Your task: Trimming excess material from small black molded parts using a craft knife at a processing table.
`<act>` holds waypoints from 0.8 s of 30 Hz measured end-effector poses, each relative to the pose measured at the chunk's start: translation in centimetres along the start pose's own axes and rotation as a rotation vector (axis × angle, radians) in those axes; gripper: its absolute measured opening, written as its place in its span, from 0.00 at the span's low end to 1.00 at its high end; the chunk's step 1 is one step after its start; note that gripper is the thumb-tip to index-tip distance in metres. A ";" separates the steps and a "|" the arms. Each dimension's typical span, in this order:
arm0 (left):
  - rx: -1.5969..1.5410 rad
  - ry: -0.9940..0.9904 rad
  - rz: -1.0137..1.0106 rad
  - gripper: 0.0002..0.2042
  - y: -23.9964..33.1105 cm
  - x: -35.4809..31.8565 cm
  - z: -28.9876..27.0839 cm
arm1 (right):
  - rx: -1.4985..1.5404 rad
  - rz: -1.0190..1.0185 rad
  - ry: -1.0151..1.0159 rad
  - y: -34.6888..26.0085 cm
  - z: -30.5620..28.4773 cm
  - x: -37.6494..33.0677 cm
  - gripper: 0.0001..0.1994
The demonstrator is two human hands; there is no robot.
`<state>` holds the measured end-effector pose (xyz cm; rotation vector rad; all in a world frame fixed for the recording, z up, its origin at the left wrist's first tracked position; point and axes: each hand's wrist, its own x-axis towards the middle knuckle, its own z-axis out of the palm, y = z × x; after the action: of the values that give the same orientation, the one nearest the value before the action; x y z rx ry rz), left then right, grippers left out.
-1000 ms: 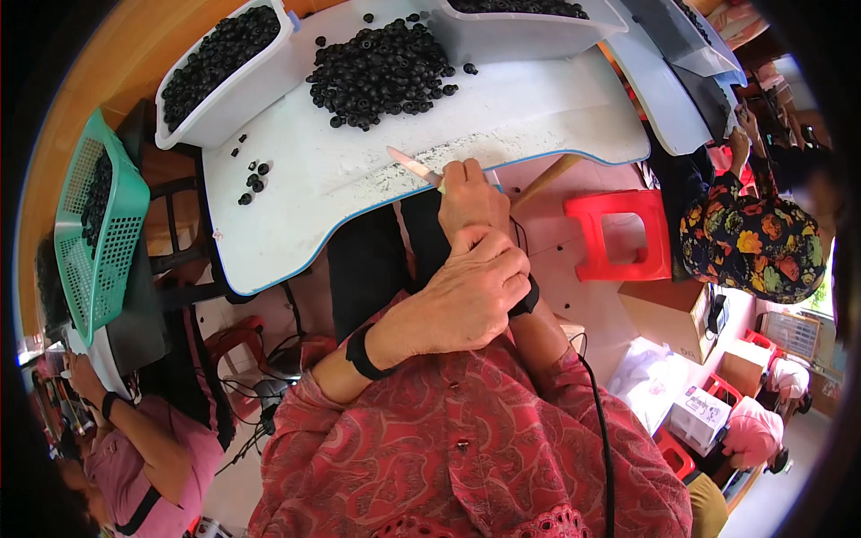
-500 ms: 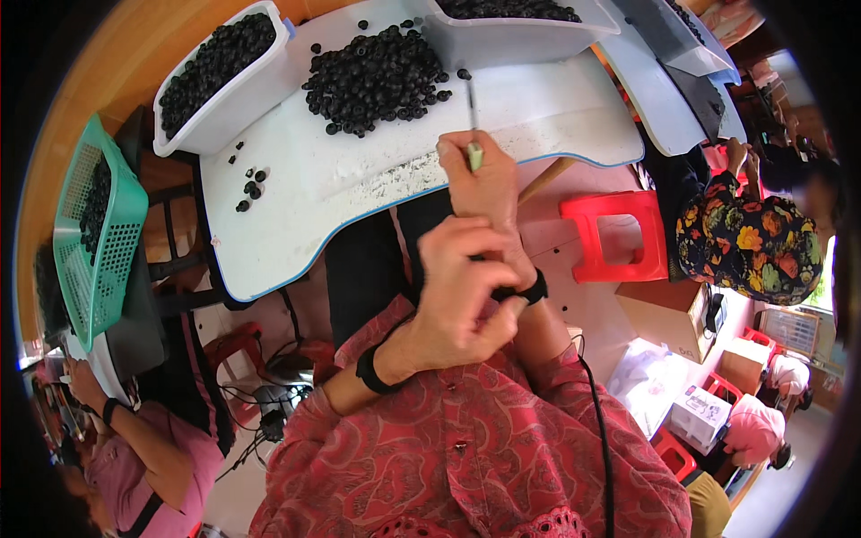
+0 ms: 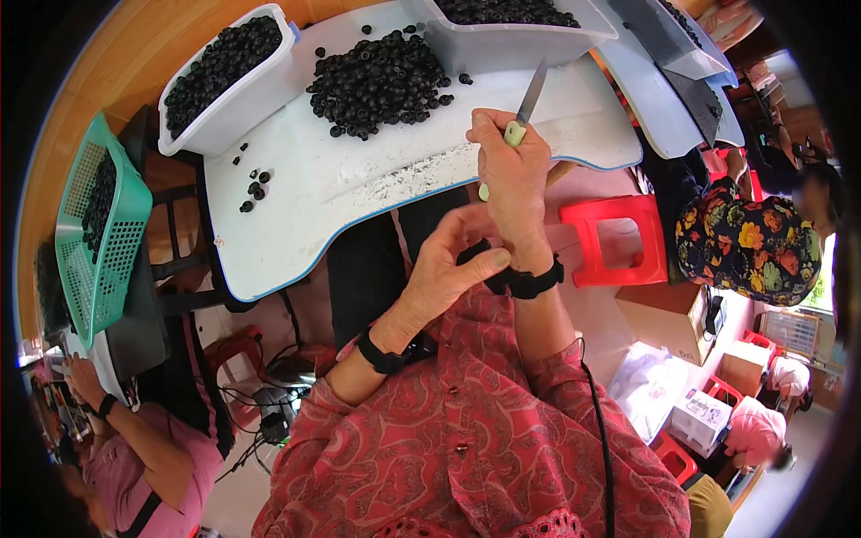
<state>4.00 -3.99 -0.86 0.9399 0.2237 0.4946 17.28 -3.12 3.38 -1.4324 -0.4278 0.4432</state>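
Observation:
My right hand [image 3: 518, 179] grips a small knife with a pale green handle [image 3: 515, 134]; its blade [image 3: 533, 93] points up and away over the white table. A black wristband [image 3: 535, 280] circles my right wrist. Against the inner side of that band is my left hand [image 3: 453, 260], its thumb and bent fingers closed about the band's edge. The tips of the left fingers are partly hidden behind the right wrist. Beyond my hands, a heap of small black ring-like pieces [image 3: 381, 85] lies on the table [image 3: 296, 211].
A white tub [image 3: 229, 117] of black pieces stands at the left, another tub [image 3: 511, 45] at the back. A green basket [image 3: 121, 224] is at far left. Several loose pieces [image 3: 256, 191] lie near the left edge. A red stool [image 3: 614, 238] stands right; co-workers sit on both sides.
My right hand has moved right and turned, so the knife's blade shows plainly. My left hand, blurred and across the right wrist before, has shifted down to the wristband's inner side.

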 end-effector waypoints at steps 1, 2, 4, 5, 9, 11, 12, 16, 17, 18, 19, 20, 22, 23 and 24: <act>0.001 0.002 0.002 0.24 0.2 0.1 -0.3 | 0.001 0.000 -0.003 -0.3 0.1 0.0 0.08; 0.018 -0.090 -0.143 0.22 0.5 0.1 -0.5 | 0.078 0.047 -0.023 -0.6 0.1 -0.1 0.08; -0.002 -0.144 -0.215 0.16 0.6 0.4 0.2 | 0.155 0.095 -0.044 -0.7 0.2 -0.3 0.08; -0.001 -0.144 -0.214 0.16 0.9 0.5 0.1 | 0.155 0.089 -0.057 -0.7 0.3 -0.4 0.08; 0.123 -0.208 -0.291 0.16 1.9 1.2 0.1 | 0.127 0.045 -0.065 -0.5 0.2 -0.2 0.07; 0.144 -0.225 -0.301 0.18 1.7 1.2 0.1 | -0.057 -0.133 -0.008 0.0 0.3 0.0 0.06; 0.139 -0.213 -0.297 0.18 1.5 1.1 0.1 | -0.242 -0.311 0.049 0.3 0.4 0.1 0.05; 0.134 -0.202 -0.346 0.17 1.6 1.0 0.8 | -0.571 -0.921 0.237 0.9 0.2 1.3 0.05; 0.133 -0.200 -0.347 0.17 1.4 0.9 0.8 | -0.684 -0.902 0.225 0.7 0.4 0.9 0.06; 0.182 -0.184 -0.328 0.17 1.3 0.7 0.7 | -0.796 -0.881 0.212 0.6 0.5 0.5 0.08; 0.231 -0.171 -0.309 0.16 1.3 0.6 0.8 | -0.797 -0.881 0.213 0.5 0.5 0.3 0.08; 0.231 -0.172 -0.309 0.16 1.3 0.5 0.8 | -0.832 -0.899 0.189 0.4 0.6 0.2 0.09; 0.198 -0.190 -0.373 0.17 1.5 0.4 0.7 | -0.864 -0.918 0.165 0.5 0.6 0.1 0.10; 0.199 -0.189 -0.371 0.17 1.4 0.3 0.6 | -0.860 -0.933 0.143 0.7 0.6 0.2 0.11; 0.194 -0.201 -0.349 0.19 1.0 0.3 0.3 | -0.855 -0.947 0.122 0.9 0.6 0.2 0.11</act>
<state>4.05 -3.60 0.19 1.1055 0.2500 0.0554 17.12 -2.43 2.57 -1.8307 -1.2051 -0.6739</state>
